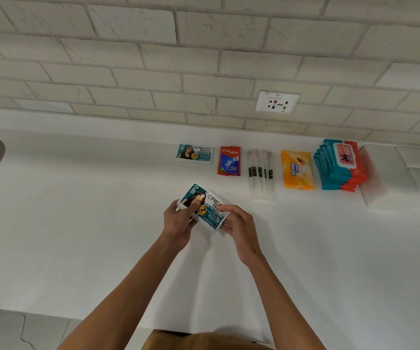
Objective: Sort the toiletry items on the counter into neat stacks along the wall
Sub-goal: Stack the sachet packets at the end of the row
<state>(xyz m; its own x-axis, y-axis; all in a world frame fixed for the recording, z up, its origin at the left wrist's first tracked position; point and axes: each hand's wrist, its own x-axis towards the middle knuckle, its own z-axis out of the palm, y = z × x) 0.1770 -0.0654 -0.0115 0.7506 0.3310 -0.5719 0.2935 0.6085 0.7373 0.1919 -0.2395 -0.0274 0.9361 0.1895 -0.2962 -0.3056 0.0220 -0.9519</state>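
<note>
2 hands meet above the white counter point(77, 210) and hold a teal-and-white Cream Silk conditioner sachet point(210, 210) between them, well in front of the row along the wall. The left hand point(178, 222) grips the sachet's left end, thumb pressed on the printed face and fingers curled beneath. The right hand point(239, 229) pinches its right edge with bent fingers. The sachet's long axis runs diagonally, from upper left down to lower right, printed side up, with the corner bearing the numeral 2 pointing away toward the wall. Extra white edges show under it, so more than 1 sachet may be held; I cannot tell how many.

6 groups lie near the pale brick-pattern wall point(153, 59), apart from one another. From left to right:
- a matching flat Cream Silk sachet point(195, 152), long axis parallel to the wall
- a red Colgate sachet point(229, 161)
- a fan of slim clear-wrapped packs point(260, 173), pointing at the wall
- an orange Tender Love wipes pack point(297, 170)
- a leaning stack of teal-and-red wipes packs point(337, 165)
- a pile of white folded sheets point(401, 178)

A white wall socket point(277, 101) sits above the row.
</note>
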